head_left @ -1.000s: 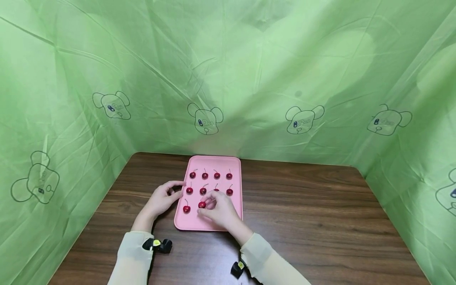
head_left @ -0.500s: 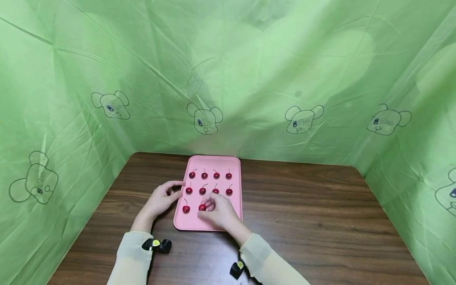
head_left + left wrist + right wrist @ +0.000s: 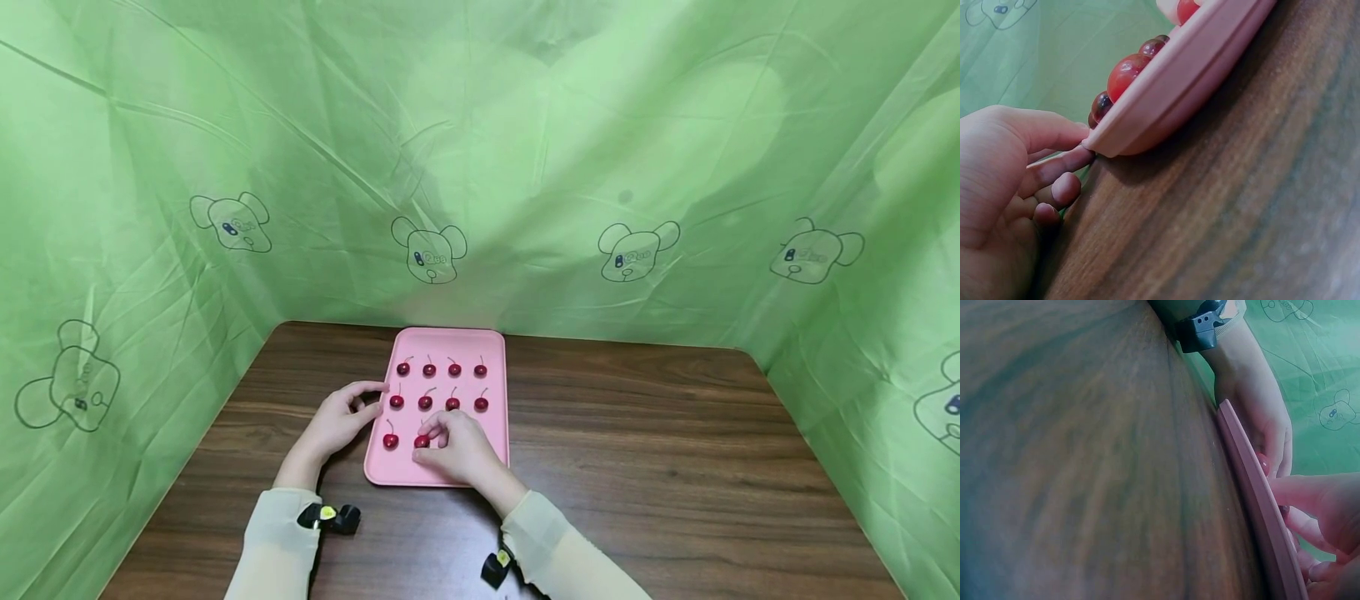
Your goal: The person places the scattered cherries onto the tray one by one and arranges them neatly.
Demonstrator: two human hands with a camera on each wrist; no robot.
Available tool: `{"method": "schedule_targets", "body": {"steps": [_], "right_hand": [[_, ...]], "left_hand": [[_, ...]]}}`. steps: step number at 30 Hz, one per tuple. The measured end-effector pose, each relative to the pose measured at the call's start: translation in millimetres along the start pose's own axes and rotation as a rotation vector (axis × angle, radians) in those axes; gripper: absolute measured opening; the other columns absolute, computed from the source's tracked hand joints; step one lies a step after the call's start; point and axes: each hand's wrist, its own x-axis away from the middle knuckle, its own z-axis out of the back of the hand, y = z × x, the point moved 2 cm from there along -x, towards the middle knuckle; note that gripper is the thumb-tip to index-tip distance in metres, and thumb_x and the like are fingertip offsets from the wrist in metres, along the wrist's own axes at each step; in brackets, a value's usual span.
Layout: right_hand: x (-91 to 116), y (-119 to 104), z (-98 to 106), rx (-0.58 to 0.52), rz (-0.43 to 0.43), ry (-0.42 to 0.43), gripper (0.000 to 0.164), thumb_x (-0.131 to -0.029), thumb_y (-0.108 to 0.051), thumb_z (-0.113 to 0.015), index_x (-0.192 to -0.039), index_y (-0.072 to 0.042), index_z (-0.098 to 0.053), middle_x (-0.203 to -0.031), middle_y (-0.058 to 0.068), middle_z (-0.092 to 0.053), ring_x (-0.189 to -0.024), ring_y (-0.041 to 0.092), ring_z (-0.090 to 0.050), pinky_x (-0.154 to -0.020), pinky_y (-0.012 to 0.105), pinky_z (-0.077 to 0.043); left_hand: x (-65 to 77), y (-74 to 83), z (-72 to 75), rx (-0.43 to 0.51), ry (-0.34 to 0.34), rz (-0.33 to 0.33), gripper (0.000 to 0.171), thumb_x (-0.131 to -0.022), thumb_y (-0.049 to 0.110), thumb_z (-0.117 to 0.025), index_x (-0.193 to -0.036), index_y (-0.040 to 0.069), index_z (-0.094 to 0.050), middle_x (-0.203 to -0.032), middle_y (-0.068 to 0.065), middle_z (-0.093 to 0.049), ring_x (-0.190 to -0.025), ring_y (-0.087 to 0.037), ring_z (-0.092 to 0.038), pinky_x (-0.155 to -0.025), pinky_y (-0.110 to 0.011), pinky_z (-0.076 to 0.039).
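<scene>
A pink tray (image 3: 442, 473) holds rows of red cherries with thin stems. My right hand (image 3: 461, 450) pinches a cherry (image 3: 422, 442) between thumb and fingers in the front row, low over the tray; whether it touches the tray is hidden. Left of it lies another cherry (image 3: 391, 441). My left hand (image 3: 337, 421) is at the tray's left side, thumb and a finger touching the rim. In the left wrist view, the left hand (image 3: 1010, 169) has fingertips against the tray edge (image 3: 1166, 94), the other fingers loosely bent. In the right wrist view the pinched cherry is mostly hidden.
Behind the front row lie two full rows of cherries, among them a back-row cherry (image 3: 480, 370). The tray sits on a brown wooden table (image 3: 637, 458). Green cloth (image 3: 540, 167) with mouse-head drawings walls in the back and sides.
My right hand has lowered slightly toward the front of the tray with the cherry and shifted a touch left. My left hand has stayed at the rim.
</scene>
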Motion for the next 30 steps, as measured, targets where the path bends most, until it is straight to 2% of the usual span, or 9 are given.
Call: {"method": "schedule_targets", "body": {"steps": [11,19,24,27,30], "right_hand": [[1,-1,2,-0.008,0.007,-0.006,0.036,-0.078,-0.022,-0.099,-0.104,-0.015,-0.076,-0.097,-0.003,-0.071,-0.083,0.013,-0.06,-0.075,0.025,-0.048],[2,-7,15,-0.042,0.01,-0.019,0.044,-0.08,-0.021,-0.099,-0.113,-0.011,-0.072,-0.104,0.004,-0.072,-0.086,0.019,-0.067,-0.077,0.026,-0.053],[12,-11,41,-0.027,0.096,-0.036,0.044,-0.084,-0.02,-0.096,-0.118,-0.006,-0.072,-0.11,0.008,-0.072,-0.093,0.023,-0.069,-0.084,0.033,-0.058],[27,-8,67,0.031,0.18,-0.028,0.039,-0.088,-0.019,-0.091,-0.118,-0.006,-0.072,-0.111,0.009,-0.072,-0.094,0.023,-0.07,-0.086,0.038,-0.06],[46,0,97,0.113,0.254,0.008,0.032,-0.09,-0.016,-0.089,-0.116,-0.006,-0.073,-0.11,0.006,-0.072,-0.094,0.023,-0.071,-0.085,0.042,-0.061]], "left_hand": [[1.1,-1.5,-0.9,0.006,0.011,-0.003,0.035,-0.101,0.016,-0.08,-0.136,0.016,-0.076,-0.092,-0.003,-0.066,-0.081,-0.02,-0.059,-0.072,-0.031,-0.047],[-0.7,0.0,-0.1,0.002,0.014,0.001,0.035,-0.102,0.016,-0.079,-0.137,0.015,-0.075,-0.092,-0.003,-0.065,-0.081,-0.02,-0.058,-0.072,-0.032,-0.047],[2.9,1.1,0.5,-0.017,-0.016,0.008,0.037,-0.105,0.019,-0.075,-0.142,0.016,-0.072,-0.099,-0.005,-0.067,-0.082,-0.019,-0.057,-0.073,-0.033,-0.047],[4.5,3.8,3.0,-0.028,-0.053,-0.018,0.04,-0.11,0.02,-0.068,-0.149,0.014,-0.066,-0.117,-0.006,-0.073,-0.086,-0.018,-0.061,-0.079,-0.035,-0.049],[5.3,9.6,9.3,-0.056,-0.095,-0.079,0.045,-0.113,0.02,-0.062,-0.156,0.008,-0.055,-0.135,-0.01,-0.074,-0.095,-0.017,-0.066,-0.088,-0.041,-0.052]]}}
